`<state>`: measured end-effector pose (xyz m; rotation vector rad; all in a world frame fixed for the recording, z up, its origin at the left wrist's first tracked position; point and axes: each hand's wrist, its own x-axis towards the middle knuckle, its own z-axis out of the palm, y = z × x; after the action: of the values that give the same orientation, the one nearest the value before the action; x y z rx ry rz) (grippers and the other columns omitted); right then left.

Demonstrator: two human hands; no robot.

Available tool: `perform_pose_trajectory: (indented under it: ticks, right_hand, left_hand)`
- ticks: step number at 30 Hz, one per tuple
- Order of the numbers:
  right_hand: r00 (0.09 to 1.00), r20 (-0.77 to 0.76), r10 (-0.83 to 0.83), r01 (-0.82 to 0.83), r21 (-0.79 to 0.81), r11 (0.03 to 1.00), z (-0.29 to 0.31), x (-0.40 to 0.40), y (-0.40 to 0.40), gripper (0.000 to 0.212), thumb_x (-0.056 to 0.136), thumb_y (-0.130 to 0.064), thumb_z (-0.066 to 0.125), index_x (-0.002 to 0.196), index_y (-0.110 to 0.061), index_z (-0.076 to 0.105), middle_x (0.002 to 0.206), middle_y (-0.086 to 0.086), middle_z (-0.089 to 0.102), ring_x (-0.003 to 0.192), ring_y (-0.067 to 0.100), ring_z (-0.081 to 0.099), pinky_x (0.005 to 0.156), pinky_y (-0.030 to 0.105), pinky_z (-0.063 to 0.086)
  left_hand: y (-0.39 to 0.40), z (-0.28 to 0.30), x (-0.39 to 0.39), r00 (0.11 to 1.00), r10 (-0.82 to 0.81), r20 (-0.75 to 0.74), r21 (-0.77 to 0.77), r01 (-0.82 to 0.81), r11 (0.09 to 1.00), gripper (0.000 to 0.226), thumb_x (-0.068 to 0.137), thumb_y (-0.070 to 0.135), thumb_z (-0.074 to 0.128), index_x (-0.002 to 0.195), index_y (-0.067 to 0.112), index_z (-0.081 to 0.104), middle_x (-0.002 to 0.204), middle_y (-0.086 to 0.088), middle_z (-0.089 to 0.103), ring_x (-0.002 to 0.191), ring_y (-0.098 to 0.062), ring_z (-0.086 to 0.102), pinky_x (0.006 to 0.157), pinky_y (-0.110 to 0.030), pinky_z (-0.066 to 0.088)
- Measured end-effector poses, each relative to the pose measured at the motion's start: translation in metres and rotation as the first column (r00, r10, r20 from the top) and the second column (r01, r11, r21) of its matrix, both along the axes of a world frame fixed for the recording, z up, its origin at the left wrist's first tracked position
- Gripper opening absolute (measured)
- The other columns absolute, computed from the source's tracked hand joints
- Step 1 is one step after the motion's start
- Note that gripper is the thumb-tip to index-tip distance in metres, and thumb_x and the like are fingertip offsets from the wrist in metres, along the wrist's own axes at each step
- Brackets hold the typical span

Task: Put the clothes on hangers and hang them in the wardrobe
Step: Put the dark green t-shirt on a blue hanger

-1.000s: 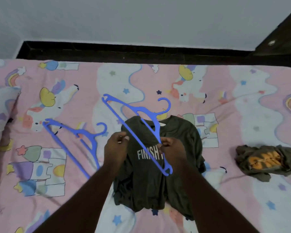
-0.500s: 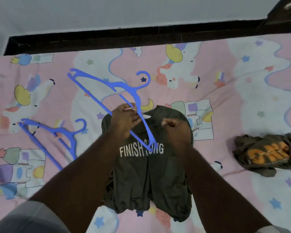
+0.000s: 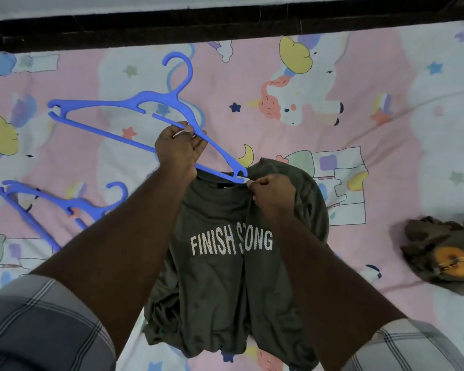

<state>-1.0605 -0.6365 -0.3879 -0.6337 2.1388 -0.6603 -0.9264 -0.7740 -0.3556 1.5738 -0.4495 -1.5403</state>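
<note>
Over the bed, my left hand point(image 3: 181, 145) has swung the blue hanger point(image 3: 134, 108) out to the collar of the olive T-shirt point(image 3: 225, 277), which my right hand point(image 3: 272, 194) pinches open for threading.

Blue hanger point(image 3: 123, 108), olive shirt point(image 3: 214, 290), pink unicorn-print bedsheet point(image 3: 386, 145), grey plaid sleeves point(image 3: 38, 325).

Unicorn-print bed sheet point(image 3: 319, 76), dark frame point(image 3: 225, 25)
</note>
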Motion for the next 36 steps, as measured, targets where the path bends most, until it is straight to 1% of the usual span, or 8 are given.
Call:
perform_pose_trajectory:
  ticks: [8,17,22,24,28,30,32,36]
  right_hand:
    - [0.998,-0.061,0.002,0.001,0.048,0.999,0.000,0.002,-0.006,0.024,0.087,-0.019,0.062,0.064,-0.014,0.067,0.064,-0.001,0.068,0.068,0.017,0.066,0.066,0.024,0.045]
    - [0.998,-0.043,-0.046,0.040,-0.132,0.990,0.020,0.006,0.000,0.017,0.089,-0.028,0.065,0.076,-0.018,0.071,0.065,-0.005,0.068,0.066,0.012,0.067,0.065,0.024,0.048]
    - [0.996,-0.089,-0.026,0.010,-0.172,0.985,0.027,-0.010,-0.006,0.016,0.087,-0.025,0.064,0.073,-0.020,0.068,0.064,-0.008,0.065,0.064,0.008,0.061,0.060,0.018,0.040]
    - [0.992,-0.122,0.000,-0.018,-0.143,0.990,0.027,-0.018,-0.007,0.013,0.089,-0.026,0.064,0.079,-0.020,0.070,0.067,-0.012,0.063,0.065,0.003,0.056,0.058,0.012,0.034]
    - [0.980,-0.195,-0.031,0.018,-0.066,0.998,0.025,-0.034,-0.003,0.011,0.089,-0.024,0.063,0.088,-0.017,0.072,0.078,-0.006,0.067,0.075,0.013,0.061,0.070,0.025,0.042]
    - [0.973,-0.222,-0.063,0.053,-0.050,0.997,0.024,-0.039,0.000,0.012,0.090,-0.026,0.065,0.093,-0.016,0.072,0.090,-0.001,0.072,0.088,0.019,0.065,0.076,0.026,0.043]
    - [0.972,-0.212,-0.099,0.083,-0.082,0.993,0.025,-0.038,-0.001,0.017,0.090,-0.029,0.067,0.100,-0.016,0.072,0.096,-0.001,0.074,0.090,0.017,0.065,0.078,0.024,0.042]
    - [0.970,-0.233,0.068,-0.114,-0.190,0.975,0.032,-0.016,-0.022,0.016,0.092,-0.025,0.065,0.098,-0.014,0.076,0.094,-0.002,0.075,0.083,0.012,0.064,0.070,0.019,0.040]
  left_hand:
    - [-0.003,-0.009,-0.003,1.000,0.015,0.013,0.005,-0.015,1.000,0.010,0.098,0.003,0.061,0.108,0.004,0.063,0.100,-0.015,0.075,0.082,-0.024,0.077,0.071,-0.035,0.063]
    - [0.015,-0.006,-0.031,0.998,-0.036,-0.047,0.066,0.039,0.997,0.006,0.099,0.001,0.058,0.104,0.004,0.061,0.098,-0.016,0.073,0.081,-0.024,0.076,0.072,-0.034,0.063]
    - [0.064,-0.013,-0.068,0.971,-0.190,-0.144,0.216,0.218,0.952,0.006,0.094,-0.003,0.059,0.094,0.003,0.061,0.075,-0.015,0.064,0.057,-0.022,0.062,0.052,-0.027,0.054]
    - [0.079,-0.016,-0.077,0.943,-0.316,-0.101,0.299,0.331,0.895,0.007,0.088,-0.005,0.064,0.086,0.001,0.067,0.074,-0.016,0.066,0.053,-0.022,0.060,0.049,-0.027,0.053]
    - [0.070,-0.013,-0.061,0.897,-0.439,-0.042,0.330,0.427,0.842,0.008,0.088,-0.005,0.067,0.096,-0.005,0.070,0.094,-0.021,0.073,0.088,-0.030,0.073,0.081,-0.036,0.062]
    - [0.058,-0.007,-0.037,0.916,-0.401,-0.012,0.228,0.393,0.891,0.011,0.092,-0.012,0.057,0.088,-0.006,0.066,0.081,-0.020,0.068,0.075,-0.029,0.071,0.073,-0.029,0.062]
    - [0.048,-0.009,-0.007,0.910,-0.359,0.207,0.158,0.330,0.930,0.017,0.089,-0.009,0.059,0.077,0.001,0.066,0.068,-0.015,0.066,0.061,-0.024,0.066,0.067,-0.029,0.061]
    - [0.050,-0.021,0.038,0.871,-0.265,0.414,0.195,0.199,0.960,0.009,0.086,0.005,0.066,0.079,0.008,0.070,0.068,-0.009,0.071,0.062,-0.023,0.069,0.077,-0.034,0.061]
